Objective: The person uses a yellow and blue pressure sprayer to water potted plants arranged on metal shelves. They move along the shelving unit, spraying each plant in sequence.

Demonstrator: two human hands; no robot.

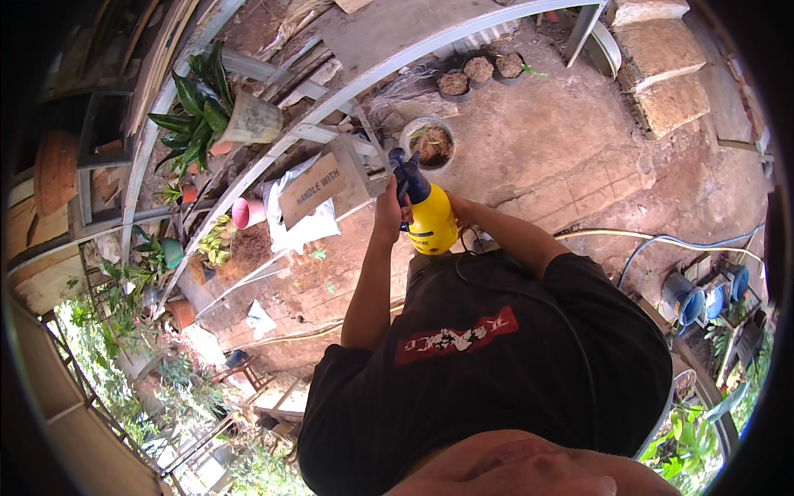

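Observation:
A yellow pump spray bottle (432,217) with a dark blue head and nozzle is held in front of my body. My left hand (394,214) is wrapped round its dark handle, near the trigger. Against the right side of the yellow tank lies my right hand (458,209), its fingers partly hidden by the bottle. Just beyond the nozzle stands a round pot (404,139) with brown fibrous material and some plant matter inside. A thin dark tube or cord curves near the bottle's base and over my black shirt.
Several small pots of brown material (479,69) stand ahead near concrete steps (664,56). At left are a metal frame (338,99), a leafy potted plant (251,121), a pink pot (249,212) and a cardboard piece (312,189). Hoses (676,240) and blue buckets (681,297) lie right.

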